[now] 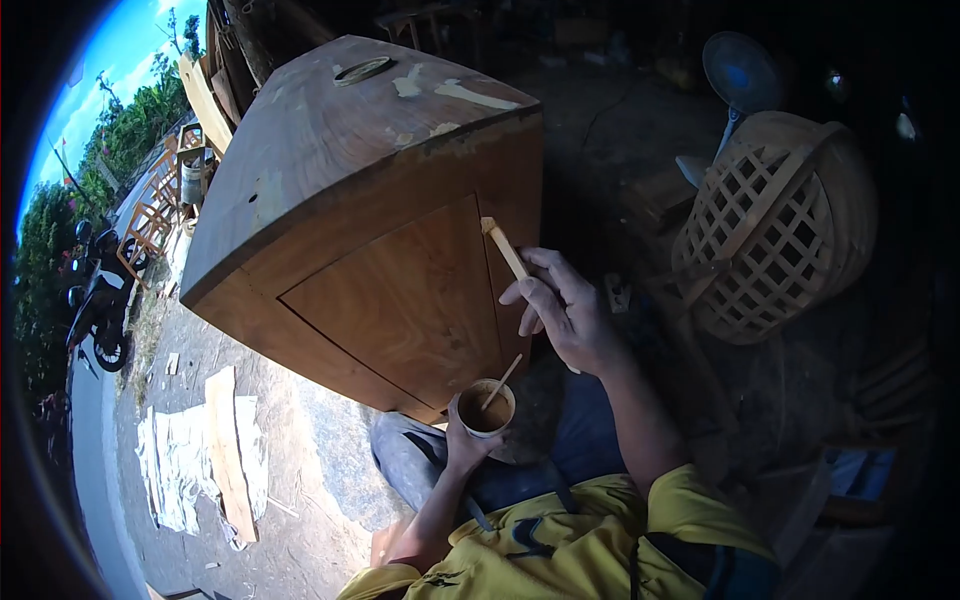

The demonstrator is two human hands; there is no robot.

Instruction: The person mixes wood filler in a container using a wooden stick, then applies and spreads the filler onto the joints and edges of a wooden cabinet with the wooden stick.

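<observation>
A wooden cabinet (330, 150) stands before me, with pale filler patches (475, 95) on its top and a ring-shaped object (363, 70) lying there. My right hand (560, 310) is closed around a flat wooden stick (508, 250), whose upper end is near the edge of the cabinet's front panel (410, 290). Whether that tip touches the wood I cannot tell. Low by my knees, my left hand (466, 445) grips a small cup (487, 433) of brown paste (478, 408). A thin stick (503, 380) leans in the paste.
To the right are a lattice-sided wooden piece (770, 220) and a fan (742, 75). On the left-hand ground lie a plank (228, 450) and white cloth (180, 465). Chair frames (150, 215) and a motorcycle (103, 310) stand farther off, beside the road.
</observation>
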